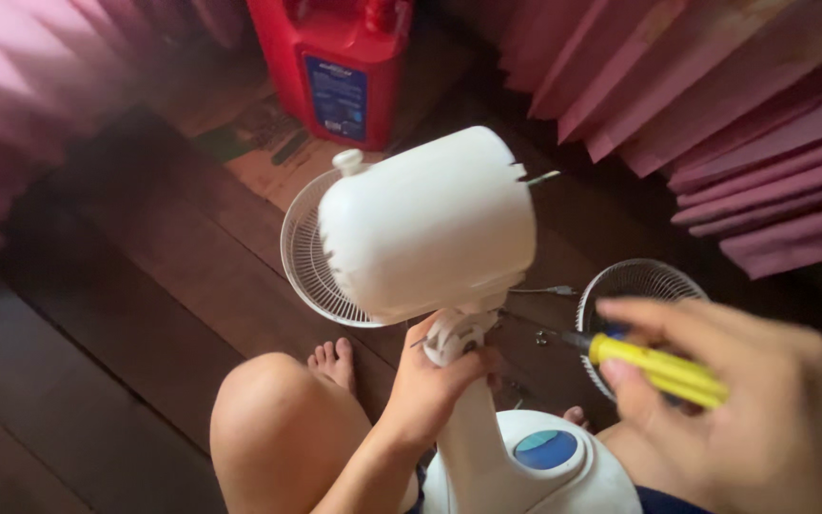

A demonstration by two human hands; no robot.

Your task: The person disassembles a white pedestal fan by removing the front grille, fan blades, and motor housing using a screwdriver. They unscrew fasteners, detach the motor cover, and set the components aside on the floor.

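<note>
screwdriver closing on the fan's neck joint

the left hand (427,381) is wrapped tight around the white neck (463,347) of the desk fan, just under the motor housing (427,224), fingers curled onto the hinge joint. the right hand (715,409) has its fingers closed on a yellow-handled screwdriver (654,369). the tool's long axis runs from about four o'clock at the handle to ten o'clock at the tip, and that dark tip sits just right of the joint, near it but apart from it. so the joint lies at roughly ten o'clock from the right-hand grip, and the left hand is the nearer one, already on it.

the fan's stem rises from the round white base (487,476) at six o'clock, housing tilted toward twelve, rear grille (308,257) still on behind it. a second wire grille (635,286) lies on the dark wooden floor at three o'clock, nothing visible in it. a red jerrycan (335,67) stands at twelve o'clock, capped, contents hidden.
</note>
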